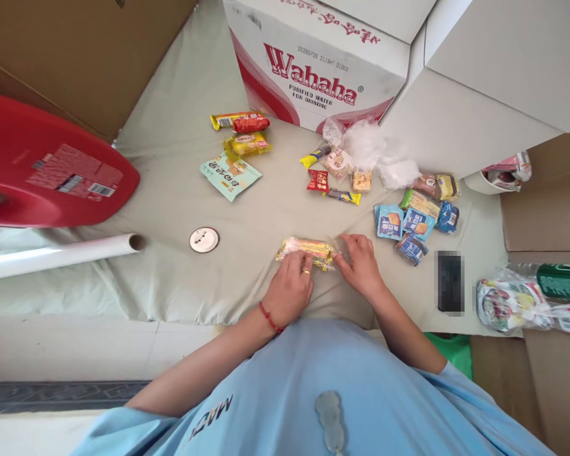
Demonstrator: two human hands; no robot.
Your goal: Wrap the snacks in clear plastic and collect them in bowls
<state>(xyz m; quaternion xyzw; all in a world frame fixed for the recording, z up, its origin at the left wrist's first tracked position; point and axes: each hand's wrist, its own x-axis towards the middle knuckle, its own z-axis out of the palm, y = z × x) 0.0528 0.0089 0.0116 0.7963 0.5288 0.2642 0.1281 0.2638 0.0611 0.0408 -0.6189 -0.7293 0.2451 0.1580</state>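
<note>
In the head view, a clear plastic bag of thin yellow-and-red snack packets [297,247] lies near the front edge of the cloth-covered surface. My left hand [289,286], wearing a ring and a red bracelet, has its curled fingers closed on the near side of this bag. At its right end, my right hand [361,266] pinches the crinkled plastic between thumb and fingers. Part of the bag is hidden beneath my left fingers. A round badge [204,240] with a pin lies face down to the left of my hands.
Beyond my hands are a mint-green pouch [230,176], yellow snack packs [247,144], small mixed snacks [338,163], crumpled clear plastic bags [365,145] and blue packets [390,221]. A Wahaha carton [313,69] stands behind. A red jug [52,158] and white tube [61,252] are left.
</note>
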